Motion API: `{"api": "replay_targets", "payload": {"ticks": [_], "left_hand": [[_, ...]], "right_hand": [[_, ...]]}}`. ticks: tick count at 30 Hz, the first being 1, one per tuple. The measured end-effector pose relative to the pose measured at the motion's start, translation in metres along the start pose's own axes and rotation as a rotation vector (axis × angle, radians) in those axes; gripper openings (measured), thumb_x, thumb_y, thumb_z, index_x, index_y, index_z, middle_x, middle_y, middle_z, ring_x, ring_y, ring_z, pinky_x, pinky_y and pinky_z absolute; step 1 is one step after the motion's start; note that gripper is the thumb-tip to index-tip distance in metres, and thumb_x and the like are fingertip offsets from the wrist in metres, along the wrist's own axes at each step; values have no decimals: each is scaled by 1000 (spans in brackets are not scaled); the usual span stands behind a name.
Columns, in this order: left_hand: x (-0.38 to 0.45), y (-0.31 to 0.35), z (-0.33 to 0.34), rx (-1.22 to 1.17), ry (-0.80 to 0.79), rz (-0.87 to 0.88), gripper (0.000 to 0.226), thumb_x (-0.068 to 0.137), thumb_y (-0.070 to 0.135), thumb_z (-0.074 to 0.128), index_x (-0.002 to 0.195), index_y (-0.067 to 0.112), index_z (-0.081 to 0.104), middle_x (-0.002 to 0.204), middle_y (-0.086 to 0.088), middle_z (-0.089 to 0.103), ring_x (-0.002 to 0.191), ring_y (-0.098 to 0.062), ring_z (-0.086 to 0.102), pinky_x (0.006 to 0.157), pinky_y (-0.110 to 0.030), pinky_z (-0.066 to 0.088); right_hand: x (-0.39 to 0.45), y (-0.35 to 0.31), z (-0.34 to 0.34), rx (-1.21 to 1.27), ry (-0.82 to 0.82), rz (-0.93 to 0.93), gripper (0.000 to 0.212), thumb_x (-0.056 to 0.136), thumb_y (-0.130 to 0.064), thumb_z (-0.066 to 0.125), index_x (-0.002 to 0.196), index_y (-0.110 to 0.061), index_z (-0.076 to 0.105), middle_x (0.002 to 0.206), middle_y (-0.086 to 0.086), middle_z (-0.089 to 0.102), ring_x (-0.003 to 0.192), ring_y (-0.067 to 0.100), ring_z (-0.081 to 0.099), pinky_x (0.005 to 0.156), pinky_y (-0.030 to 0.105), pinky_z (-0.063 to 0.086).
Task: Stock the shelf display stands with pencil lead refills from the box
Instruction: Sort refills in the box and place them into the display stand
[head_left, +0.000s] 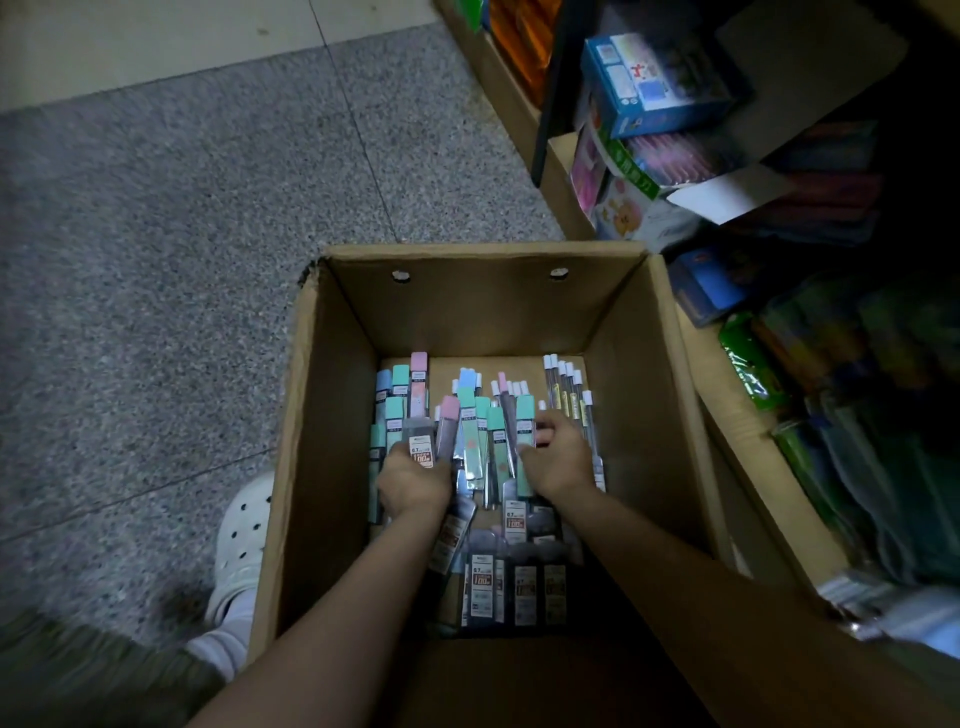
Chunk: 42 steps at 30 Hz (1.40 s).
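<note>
The left hand (413, 480) grips a dark refill pack (422, 446); the right hand (558, 457) curls round a mint-capped pack (524, 441) — both inside the cardboard box (478, 306) of lead refills on the floor (156, 260).

Pastel-capped lead refills (475, 441) heaped inside open cardboard box (483, 306).
</note>
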<state>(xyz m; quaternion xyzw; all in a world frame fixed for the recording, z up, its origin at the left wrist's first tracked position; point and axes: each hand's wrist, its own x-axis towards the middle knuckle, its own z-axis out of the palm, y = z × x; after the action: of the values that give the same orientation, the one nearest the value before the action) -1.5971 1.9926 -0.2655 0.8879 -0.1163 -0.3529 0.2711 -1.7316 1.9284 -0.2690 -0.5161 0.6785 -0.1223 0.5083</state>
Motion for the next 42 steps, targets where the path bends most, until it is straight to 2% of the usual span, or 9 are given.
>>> {"api": "replay_targets", "payload": {"ticks": [7,10,14,18,21,25,28,34,42], "left_hand": [[-47,63,-38,-433,-406,134,11,82,11,75,92,11,70,86,-9,73,79,-24,69,78,-34,57],[-80,107,-63,-425,-575,311,6,82,7,73,86,11,72,71,-3,73,65,-14,67,58,-22,55],[-124,170,-95,-300,-791,518,18,83,10,72,101,6,72,96,-18,74,87,-28,69,83,-38,57],[-164,217,-118,-197,-793,768,12,87,12,69,97,7,70,82,-10,72,72,-20,64,64,-22,52],[-189,237,-121,-256,-946,805,16,89,8,64,103,5,70,100,-18,71,83,-27,56,75,-34,43],[-224,257,-114,-393,-1138,793,19,94,9,59,110,4,65,84,0,73,61,-7,63,58,-20,51],[-245,264,-105,-387,-1172,808,25,88,15,69,108,1,69,74,-4,57,56,-8,49,54,-19,41],[-263,274,-85,-337,-1171,862,15,81,21,78,88,14,66,58,6,57,50,-6,50,44,-17,40],[-260,290,-65,-406,-1135,867,17,76,26,81,84,15,71,57,2,62,50,-10,58,50,-23,45]], "right_hand": [[-39,-55,-53,167,-31,-234,77,82,16,63,144,-19,35,80,-2,56,52,-6,56,46,9,42],[-66,-92,-97,174,82,-339,73,77,12,70,136,-18,39,83,3,61,62,3,60,50,14,47],[-112,-135,-158,162,250,-512,64,76,3,74,121,-26,39,82,-4,62,75,8,64,64,17,53],[-163,-162,-208,127,363,-584,65,74,-9,81,116,-36,39,89,4,65,73,13,68,61,28,54],[-199,-173,-238,73,441,-638,58,78,-12,78,116,-33,40,86,7,67,73,17,69,67,37,59],[-238,-182,-279,5,584,-674,44,85,-14,70,109,-27,36,88,-1,65,76,19,69,70,40,59],[-262,-185,-314,-124,675,-703,41,89,-16,67,112,-26,34,96,1,66,79,19,68,74,44,57],[-293,-182,-382,-319,957,-646,37,86,-27,74,105,-29,42,84,-10,58,70,4,63,54,21,48],[-261,-192,-397,-485,1062,-668,36,81,-19,79,106,-21,53,90,-4,56,78,16,64,74,41,57]]}}
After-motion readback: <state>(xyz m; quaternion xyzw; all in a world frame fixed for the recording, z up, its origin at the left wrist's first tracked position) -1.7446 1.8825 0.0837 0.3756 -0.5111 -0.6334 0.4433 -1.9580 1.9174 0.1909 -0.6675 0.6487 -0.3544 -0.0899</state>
